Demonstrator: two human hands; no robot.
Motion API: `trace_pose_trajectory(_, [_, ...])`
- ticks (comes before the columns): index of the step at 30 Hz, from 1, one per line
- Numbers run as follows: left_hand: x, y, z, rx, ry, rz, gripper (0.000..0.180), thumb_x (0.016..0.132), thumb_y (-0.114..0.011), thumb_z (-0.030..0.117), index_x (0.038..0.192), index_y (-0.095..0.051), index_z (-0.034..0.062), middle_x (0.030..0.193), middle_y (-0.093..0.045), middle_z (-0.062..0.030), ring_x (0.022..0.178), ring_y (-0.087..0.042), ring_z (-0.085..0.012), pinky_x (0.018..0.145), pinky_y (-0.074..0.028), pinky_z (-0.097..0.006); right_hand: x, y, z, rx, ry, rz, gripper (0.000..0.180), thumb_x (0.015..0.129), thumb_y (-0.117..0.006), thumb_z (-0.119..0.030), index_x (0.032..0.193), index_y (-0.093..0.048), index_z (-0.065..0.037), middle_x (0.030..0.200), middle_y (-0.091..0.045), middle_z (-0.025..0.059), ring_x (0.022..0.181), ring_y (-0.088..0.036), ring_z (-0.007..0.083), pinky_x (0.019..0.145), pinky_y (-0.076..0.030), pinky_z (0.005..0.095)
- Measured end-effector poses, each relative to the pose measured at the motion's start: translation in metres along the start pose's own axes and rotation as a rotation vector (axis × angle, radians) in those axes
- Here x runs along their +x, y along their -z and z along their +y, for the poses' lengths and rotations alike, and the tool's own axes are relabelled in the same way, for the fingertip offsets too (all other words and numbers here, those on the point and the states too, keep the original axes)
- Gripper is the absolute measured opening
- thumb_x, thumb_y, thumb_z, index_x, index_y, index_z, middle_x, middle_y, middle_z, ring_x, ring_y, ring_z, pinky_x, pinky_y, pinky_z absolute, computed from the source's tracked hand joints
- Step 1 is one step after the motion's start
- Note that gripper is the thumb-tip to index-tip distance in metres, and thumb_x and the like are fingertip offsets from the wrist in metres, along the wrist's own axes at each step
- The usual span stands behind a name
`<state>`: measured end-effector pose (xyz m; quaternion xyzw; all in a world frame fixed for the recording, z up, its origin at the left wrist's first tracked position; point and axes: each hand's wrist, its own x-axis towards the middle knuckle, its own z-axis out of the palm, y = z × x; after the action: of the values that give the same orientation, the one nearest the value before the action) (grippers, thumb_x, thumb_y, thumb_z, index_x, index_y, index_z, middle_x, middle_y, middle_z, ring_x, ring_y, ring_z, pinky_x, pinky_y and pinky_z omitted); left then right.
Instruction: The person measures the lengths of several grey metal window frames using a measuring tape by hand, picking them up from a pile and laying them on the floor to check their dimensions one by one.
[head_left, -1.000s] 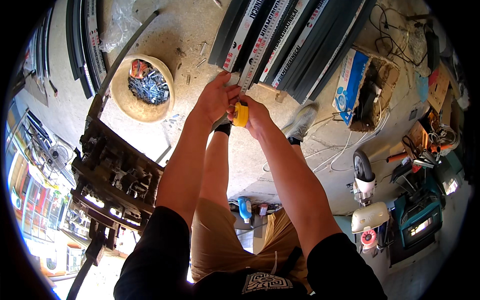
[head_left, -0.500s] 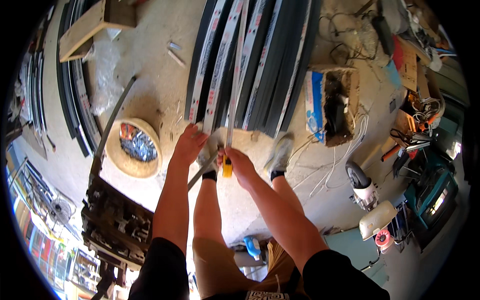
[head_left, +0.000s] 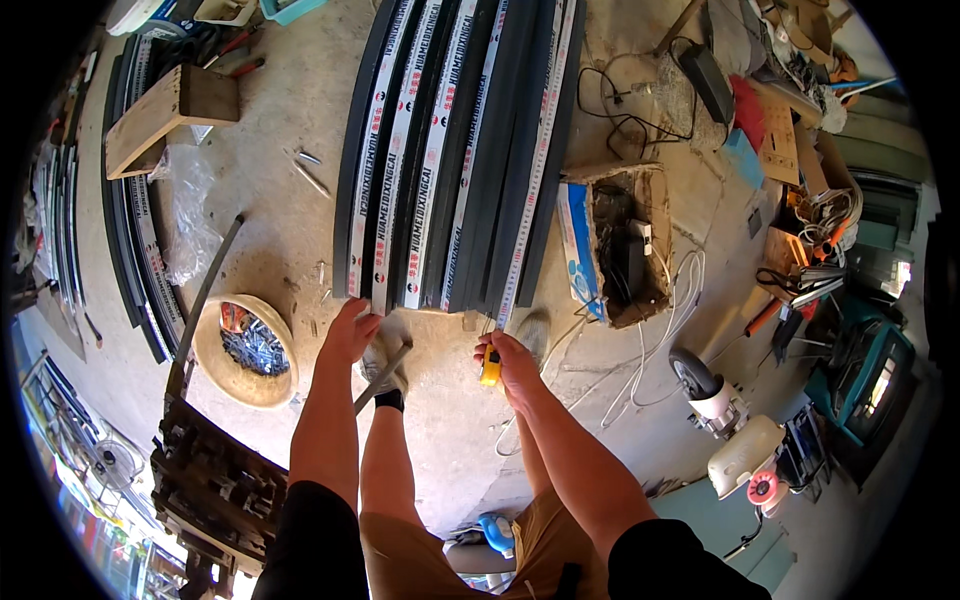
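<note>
Long black profile strips [head_left: 478,215] with printed white film lie side by side on the floor before me. At the near end of the leftmost ones, my left hand [head_left: 350,332] has its fingers closed on a strip's edge. My right hand [head_left: 515,362] grips a yellow tape measure [head_left: 490,366] just off the near ends of the right-hand strips. How much of its blade is out is hard to tell. My shoes [head_left: 383,358] stand close to the strip ends, and a grey metal bar [head_left: 382,378] slants past the left one.
A round tub [head_left: 205,350] of small metal fasteners sits left, near a rusty machine [head_left: 215,490] with a long lever. A torn cardboard box [head_left: 640,300] and loose white cable [head_left: 665,365] lie right. Further out are a wooden box [head_left: 150,125] and a small wheel [head_left: 694,373].
My right hand has shifted right with the tape measure; the long blade seen over the strips no longer shows clearly. My left hand has moved to the leftmost strips. The view has shifted.
</note>
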<state>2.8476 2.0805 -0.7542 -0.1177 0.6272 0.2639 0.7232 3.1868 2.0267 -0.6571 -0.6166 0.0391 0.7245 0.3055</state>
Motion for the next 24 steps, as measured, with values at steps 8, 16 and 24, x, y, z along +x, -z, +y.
trace_pose_trajectory(8, [0.021,-0.001,-0.004,0.004,0.017,0.036,0.022,0.098,-0.06,0.025,0.12,-0.058,0.0218,0.1,-0.072,-0.005,0.09,-0.069,-0.0189,0.088,-0.047,-0.035,0.006,0.036,0.039,0.067,-0.082,-0.037,0.035,0.108,-0.049,-0.032,0.105,-0.065,0.0,0.09,-0.067,0.0086,0.085,-0.066,0.0185,0.082,-0.055,0.0332])
trace_pose_trajectory(16, [0.025,-0.006,-0.003,0.004,0.012,0.06,0.021,0.098,-0.062,0.025,0.118,-0.058,0.021,0.1,-0.072,-0.0049,0.093,-0.068,-0.0196,0.09,-0.048,-0.035,0.018,0.049,0.047,-0.01,-0.074,0.034,0.034,0.107,-0.05,-0.031,0.103,-0.066,-0.001,0.09,-0.068,0.0063,0.082,-0.066,0.0169,0.081,-0.054,0.0321])
trace_pose_trajectory(24, [0.026,-0.005,-0.01,0.005,0.004,0.05,0.023,0.092,-0.061,0.02,0.115,-0.059,0.0199,0.105,-0.069,-0.0029,0.1,-0.065,-0.0184,0.097,-0.041,-0.035,0.028,0.068,0.051,-0.068,-0.045,0.075,0.033,0.107,-0.051,-0.032,0.104,-0.068,-0.003,0.091,-0.068,0.0053,0.082,-0.065,0.0153,0.077,-0.053,0.0307])
